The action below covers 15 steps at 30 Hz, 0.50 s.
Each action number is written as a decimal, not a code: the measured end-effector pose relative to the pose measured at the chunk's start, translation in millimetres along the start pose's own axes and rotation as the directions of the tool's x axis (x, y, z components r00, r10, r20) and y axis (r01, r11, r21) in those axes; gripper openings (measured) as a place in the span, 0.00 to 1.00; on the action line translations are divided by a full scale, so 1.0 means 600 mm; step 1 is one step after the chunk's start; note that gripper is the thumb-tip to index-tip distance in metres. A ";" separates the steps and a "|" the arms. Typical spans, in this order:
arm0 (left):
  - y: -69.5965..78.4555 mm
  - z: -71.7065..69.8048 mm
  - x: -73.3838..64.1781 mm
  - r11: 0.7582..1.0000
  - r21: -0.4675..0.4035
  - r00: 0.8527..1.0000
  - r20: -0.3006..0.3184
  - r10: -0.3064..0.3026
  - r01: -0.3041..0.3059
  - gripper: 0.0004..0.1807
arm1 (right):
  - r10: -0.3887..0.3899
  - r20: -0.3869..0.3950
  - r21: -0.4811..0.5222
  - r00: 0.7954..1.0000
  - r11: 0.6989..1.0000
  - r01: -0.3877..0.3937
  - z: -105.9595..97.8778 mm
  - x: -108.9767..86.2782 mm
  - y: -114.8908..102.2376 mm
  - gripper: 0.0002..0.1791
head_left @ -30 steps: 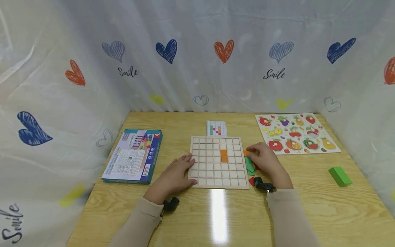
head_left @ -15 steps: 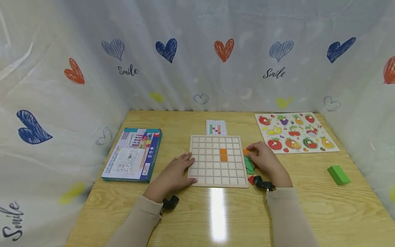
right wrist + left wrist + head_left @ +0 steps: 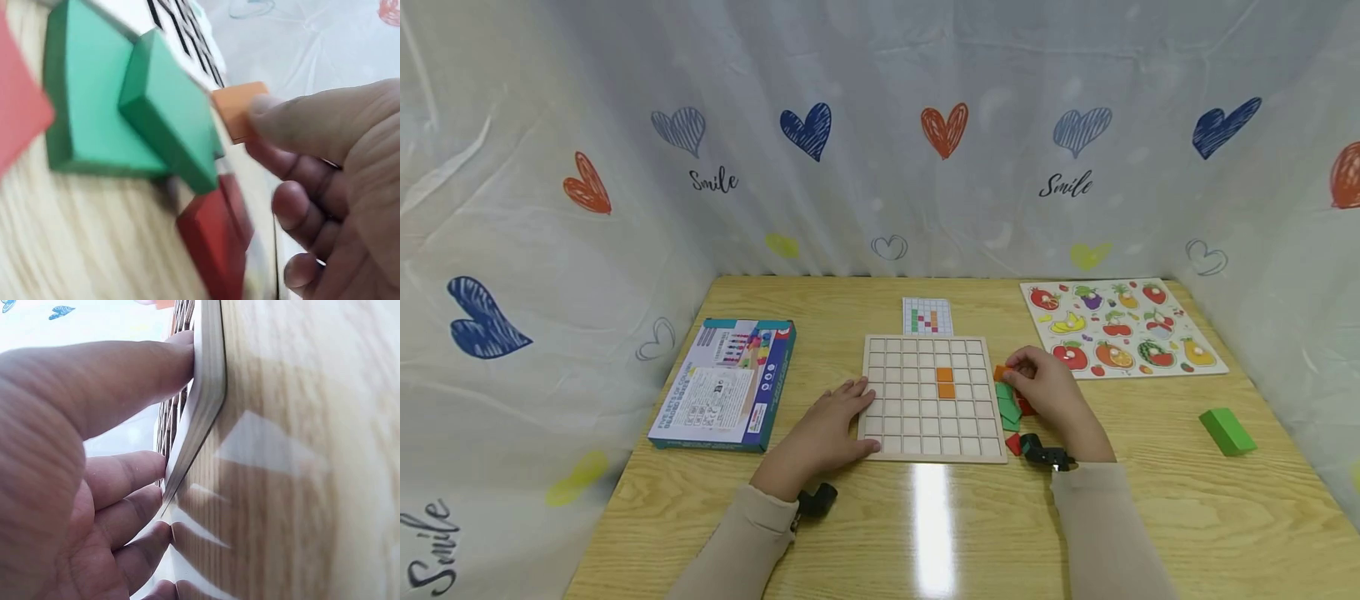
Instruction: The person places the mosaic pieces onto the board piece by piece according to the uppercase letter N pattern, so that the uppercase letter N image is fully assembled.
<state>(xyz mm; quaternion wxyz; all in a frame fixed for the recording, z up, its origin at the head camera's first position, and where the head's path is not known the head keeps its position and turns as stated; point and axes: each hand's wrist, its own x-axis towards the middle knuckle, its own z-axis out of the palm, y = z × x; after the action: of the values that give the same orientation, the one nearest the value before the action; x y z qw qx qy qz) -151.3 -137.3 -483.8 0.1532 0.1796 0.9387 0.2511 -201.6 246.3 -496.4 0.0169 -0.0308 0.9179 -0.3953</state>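
Note:
A wooden grid board lies in the middle of the table, with two orange square tiles set in neighbouring cells. My left hand rests against the board's left side, thumb and fingertips right at its rim. Just off the right side, my right hand pinches another orange tile between thumb and index finger; the other fingers curl loosely below. Under and beside that hand lie several green tiles and red tiles, partly overlapping. A small pattern card lies just behind the board.
A boxed toy set lies at the left. At the back right is a fruit puzzle board, with a green block nearer the right edge. A printed curtain stands around the table's back and sides.
My right hand has shifted slightly with the orange tile, and more of a red tile shows below it. My left hand stays at the board's edge. The head view has tilted a little.

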 end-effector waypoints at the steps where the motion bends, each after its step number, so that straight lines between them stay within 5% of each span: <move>1: 0.000 0.000 0.000 1.000 0.001 1.000 -0.001 0.001 -0.001 0.45 | 0.000 -0.026 0.013 1.000 1.000 0.001 0.001 -0.002 -0.005 0.09; 4: 0.001 0.000 0.001 1.000 0.007 1.000 0.002 0.004 -0.004 0.45 | -0.007 -0.069 0.088 0.998 0.996 0.013 0.011 -0.010 -0.029 0.09; 8: 0.000 0.001 0.001 1.000 0.001 1.000 0.001 0.004 -0.004 0.45 | -0.049 0.001 0.182 0.999 0.982 0.048 0.039 -0.023 -0.065 0.07; 15: 0.000 -0.001 -0.001 1.000 -0.009 1.000 -0.005 0.003 -0.003 0.45 | -0.100 0.107 0.128 0.989 0.988 0.086 0.082 -0.032 -0.088 0.03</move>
<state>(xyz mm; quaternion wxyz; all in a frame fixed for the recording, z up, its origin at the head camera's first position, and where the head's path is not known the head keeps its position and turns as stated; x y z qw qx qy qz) -151.2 -138.0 -483.1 0.1515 0.1799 0.9376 0.2562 -177.6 175.8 -491.9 0.0522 -0.0949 0.8868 -0.4493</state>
